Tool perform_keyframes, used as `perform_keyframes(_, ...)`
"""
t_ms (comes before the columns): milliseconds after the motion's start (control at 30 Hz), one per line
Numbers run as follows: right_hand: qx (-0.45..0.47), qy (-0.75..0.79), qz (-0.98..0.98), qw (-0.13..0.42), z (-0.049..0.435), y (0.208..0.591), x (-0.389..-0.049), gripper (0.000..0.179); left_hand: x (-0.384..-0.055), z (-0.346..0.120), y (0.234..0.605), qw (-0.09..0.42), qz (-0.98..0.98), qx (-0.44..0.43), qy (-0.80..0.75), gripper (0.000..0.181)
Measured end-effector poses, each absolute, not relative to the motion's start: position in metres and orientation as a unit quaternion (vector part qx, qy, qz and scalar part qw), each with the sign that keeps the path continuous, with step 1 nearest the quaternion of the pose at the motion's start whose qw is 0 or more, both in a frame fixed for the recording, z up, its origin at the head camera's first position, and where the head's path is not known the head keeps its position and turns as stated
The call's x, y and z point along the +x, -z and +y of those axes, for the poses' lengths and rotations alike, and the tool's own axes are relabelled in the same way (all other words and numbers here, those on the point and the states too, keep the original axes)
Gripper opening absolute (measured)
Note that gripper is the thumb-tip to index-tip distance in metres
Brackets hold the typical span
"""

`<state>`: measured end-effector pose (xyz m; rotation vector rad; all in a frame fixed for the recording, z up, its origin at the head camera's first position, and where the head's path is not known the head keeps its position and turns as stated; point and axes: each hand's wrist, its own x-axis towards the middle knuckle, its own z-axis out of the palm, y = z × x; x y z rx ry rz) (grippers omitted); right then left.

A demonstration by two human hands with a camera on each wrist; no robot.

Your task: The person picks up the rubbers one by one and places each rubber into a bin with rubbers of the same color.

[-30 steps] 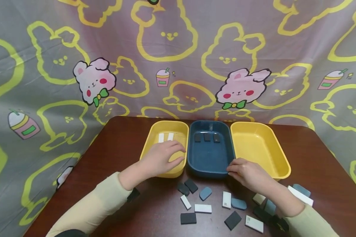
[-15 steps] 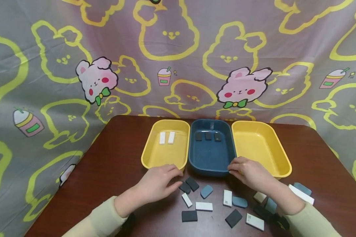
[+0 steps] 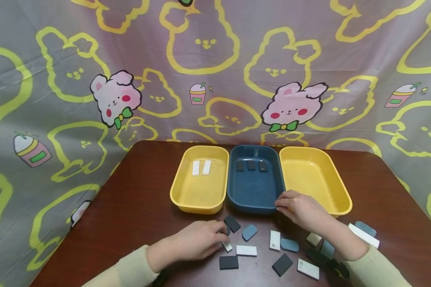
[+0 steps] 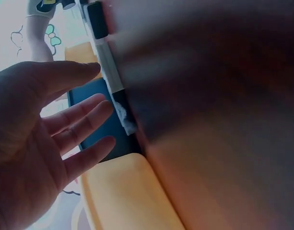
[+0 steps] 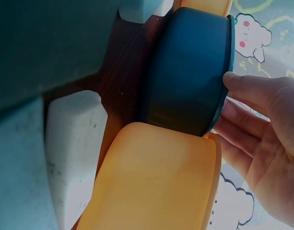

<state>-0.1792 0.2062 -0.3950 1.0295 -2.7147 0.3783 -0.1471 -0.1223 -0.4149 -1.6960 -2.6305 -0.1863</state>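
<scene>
White block (image 3: 228, 248), lower centre of frame. Left hand (image 3: 198, 240) at it, fingers parted, holding nothing; contact unclear. Right hand (image 3: 304, 207) pinches blue tray (image 3: 253, 208) rim. Advise: pinch block's long sides, avoiding dark block (image 3: 232, 224).

A dark blue tray (image 4: 101, 131), adjoined by a rounded yellow tray (image 4: 130, 194), is partly hidden by the spread, bare left hand (image 4: 36, 143).

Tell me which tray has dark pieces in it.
The blue tray, in the middle: three dark pieces lie in it. The left yellow tray holds two white pieces; none show in the right yellow tray.
</scene>
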Motion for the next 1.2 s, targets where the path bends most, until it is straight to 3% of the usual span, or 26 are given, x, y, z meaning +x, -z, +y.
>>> perform_keyframes(367,0.35,-0.132,-0.921,0.111,0.206,0.3963,-0.1782,0.017,-0.1447,-0.125,0.4215,0.001,-0.84,-0.539,0.057,0.027)
perform_keyframes(700,0.356,-0.129,-0.919,0.109,0.2062,0.3993,-0.1779,0.016,-0.1421,-0.1238,0.42,-0.025,-0.854,-0.515,0.067,0.016)
perform_keyframes(1200,0.36,-0.131,-0.916,0.119,0.2068,0.3973,-0.1788,0.016,-0.1402,-0.1184,0.4159,-0.078,-0.888,-0.447,0.078,0.018)
